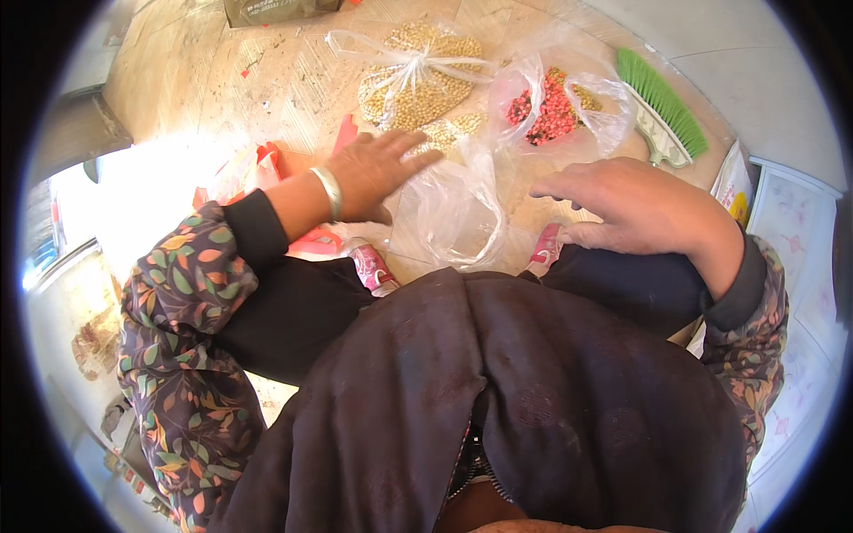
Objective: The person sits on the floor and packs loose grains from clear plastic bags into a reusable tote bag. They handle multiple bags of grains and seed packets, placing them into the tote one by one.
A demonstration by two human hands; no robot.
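Observation:
My left hand (376, 174), with a pale bangle at the wrist, is spread palm-down and holds nothing. It hovers left of a clear plastic bag (453, 216) that lies crumpled and open-mouthed between my feet. Over my right knee is my right hand (623, 203), empty, its thumb apart from its fingers. A knotted clear bag of round yellow beans (420, 83) sits on the floor ahead. More of these beans (453, 132) show just nearer, partly under plastic. Beside them, an open clear bag (500, 100) contains red-coated seeds (550, 116) and some yellowish ones.
A green-bristled broom head (663, 106) lies by the right wall. Red plastic bags (243, 173) are on the left, beyond my forearm. At the far edge stands an olive bag (280, 10) bearing writing. A white cabinet (793, 266) is close on my right.

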